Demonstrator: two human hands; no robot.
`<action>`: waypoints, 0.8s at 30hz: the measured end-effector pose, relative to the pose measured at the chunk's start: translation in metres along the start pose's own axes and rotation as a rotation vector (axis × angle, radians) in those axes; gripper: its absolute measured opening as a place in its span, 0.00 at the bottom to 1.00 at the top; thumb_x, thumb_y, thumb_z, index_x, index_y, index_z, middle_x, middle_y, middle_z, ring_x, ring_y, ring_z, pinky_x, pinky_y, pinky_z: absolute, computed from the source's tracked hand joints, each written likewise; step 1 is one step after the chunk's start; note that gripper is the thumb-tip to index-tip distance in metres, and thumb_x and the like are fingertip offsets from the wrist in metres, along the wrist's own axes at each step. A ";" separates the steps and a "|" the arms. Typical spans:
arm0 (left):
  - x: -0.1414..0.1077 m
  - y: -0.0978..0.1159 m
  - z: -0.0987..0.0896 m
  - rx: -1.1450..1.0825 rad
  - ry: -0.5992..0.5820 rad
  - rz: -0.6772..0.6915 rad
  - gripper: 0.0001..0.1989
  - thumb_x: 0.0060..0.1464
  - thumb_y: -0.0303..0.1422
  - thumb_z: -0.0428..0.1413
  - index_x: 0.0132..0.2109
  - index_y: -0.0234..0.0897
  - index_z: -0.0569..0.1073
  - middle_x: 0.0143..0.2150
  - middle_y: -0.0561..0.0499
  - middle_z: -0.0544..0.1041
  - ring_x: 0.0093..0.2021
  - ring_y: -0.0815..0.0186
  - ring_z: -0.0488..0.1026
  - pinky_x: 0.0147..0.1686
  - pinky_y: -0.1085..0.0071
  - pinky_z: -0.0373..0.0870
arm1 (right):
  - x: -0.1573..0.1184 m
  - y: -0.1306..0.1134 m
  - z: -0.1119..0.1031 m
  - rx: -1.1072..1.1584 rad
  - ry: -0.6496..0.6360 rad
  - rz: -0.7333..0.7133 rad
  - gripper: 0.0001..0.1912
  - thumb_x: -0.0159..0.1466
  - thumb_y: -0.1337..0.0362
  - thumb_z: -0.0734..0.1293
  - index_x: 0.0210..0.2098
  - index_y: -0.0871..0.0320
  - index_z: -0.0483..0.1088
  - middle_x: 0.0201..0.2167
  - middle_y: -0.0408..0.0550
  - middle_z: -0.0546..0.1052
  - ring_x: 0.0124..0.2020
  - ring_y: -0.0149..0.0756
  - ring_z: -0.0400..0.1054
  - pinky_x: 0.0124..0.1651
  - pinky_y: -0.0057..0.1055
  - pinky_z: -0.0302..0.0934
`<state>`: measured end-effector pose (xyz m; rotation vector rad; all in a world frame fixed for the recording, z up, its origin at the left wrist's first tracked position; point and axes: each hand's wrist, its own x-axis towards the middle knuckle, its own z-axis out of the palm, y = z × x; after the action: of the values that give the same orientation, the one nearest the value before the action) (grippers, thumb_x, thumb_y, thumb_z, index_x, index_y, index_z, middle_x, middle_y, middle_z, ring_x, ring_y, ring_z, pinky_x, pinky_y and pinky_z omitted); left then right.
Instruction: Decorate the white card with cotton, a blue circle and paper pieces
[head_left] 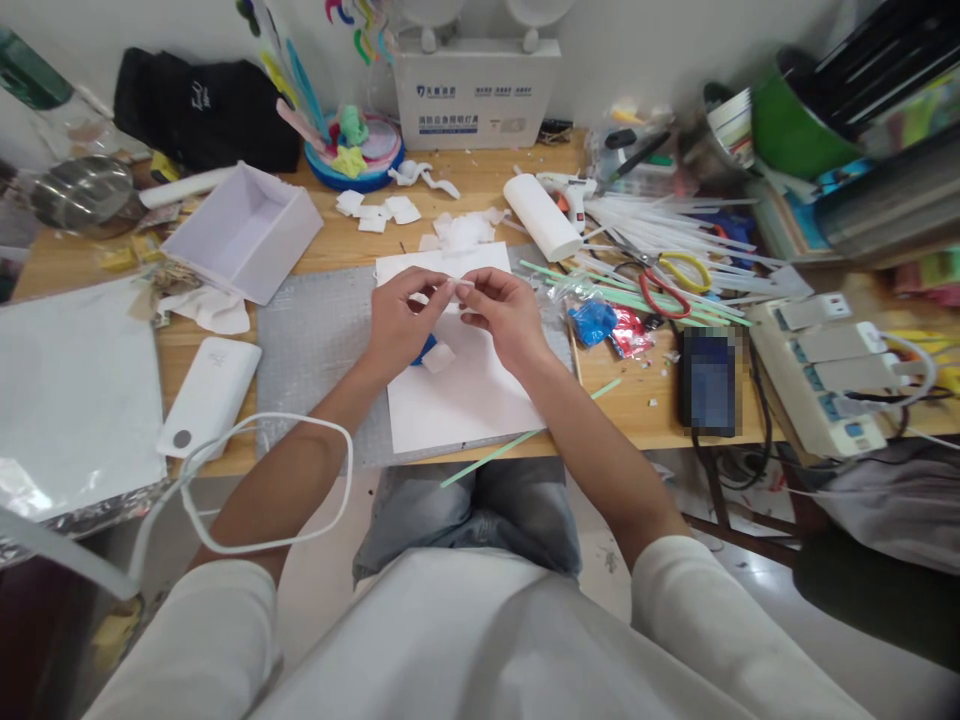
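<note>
Both hands meet above a white sheet of paper (450, 410) lying on a grey cutting mat (315, 350). My left hand (405, 318) pinches a small white piece (454, 288) between thumb and fingers. From the other side my right hand (510, 315) pinches the same piece, its fingertips close to the left ones. The piece is mostly hidden by the fingers, and I cannot make out its kind. Just below the left fingers, a blue item (425, 348) and a small white square (439, 357) lie on the sheet, partly covered by the hand.
Scissors (664, 290), green sticks (495, 458) and blue clay (594, 322) lie to the right, near a power strip (825, 375). A white roll (543, 217) and tissue scraps (386, 212) are behind. To the left are a lilac box (244, 235) and a power bank (210, 395) with a looped cable.
</note>
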<state>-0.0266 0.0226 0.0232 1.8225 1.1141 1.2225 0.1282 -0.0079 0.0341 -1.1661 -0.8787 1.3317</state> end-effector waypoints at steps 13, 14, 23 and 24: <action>0.001 -0.006 0.001 -0.037 -0.010 -0.061 0.09 0.59 0.39 0.61 0.36 0.39 0.79 0.35 0.50 0.81 0.33 0.69 0.75 0.29 0.74 0.69 | 0.001 0.003 0.000 -0.046 0.035 -0.048 0.24 0.49 0.44 0.80 0.33 0.52 0.72 0.30 0.38 0.78 0.34 0.28 0.74 0.37 0.26 0.71; 0.001 -0.006 0.001 -0.044 -0.015 -0.066 0.09 0.59 0.39 0.61 0.36 0.39 0.79 0.36 0.50 0.81 0.34 0.68 0.75 0.29 0.73 0.69 | 0.001 0.003 0.000 -0.054 0.041 -0.053 0.24 0.49 0.44 0.79 0.33 0.51 0.71 0.30 0.38 0.78 0.34 0.28 0.74 0.37 0.26 0.71; 0.001 -0.005 -0.001 -0.108 -0.071 -0.103 0.11 0.61 0.40 0.58 0.37 0.38 0.79 0.36 0.49 0.81 0.35 0.69 0.75 0.31 0.74 0.71 | 0.003 0.009 -0.004 -0.064 0.046 -0.086 0.18 0.54 0.50 0.78 0.36 0.52 0.72 0.31 0.37 0.78 0.33 0.28 0.75 0.37 0.28 0.73; 0.001 -0.005 -0.001 -0.122 -0.078 -0.107 0.11 0.61 0.40 0.58 0.37 0.38 0.79 0.36 0.49 0.81 0.35 0.68 0.75 0.30 0.74 0.71 | 0.003 0.009 -0.004 -0.052 0.045 -0.085 0.17 0.54 0.51 0.78 0.35 0.52 0.72 0.31 0.37 0.78 0.33 0.28 0.75 0.37 0.28 0.73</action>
<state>-0.0286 0.0252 0.0197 1.6831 1.0565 1.1236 0.1304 -0.0064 0.0237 -1.1818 -0.9248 1.2155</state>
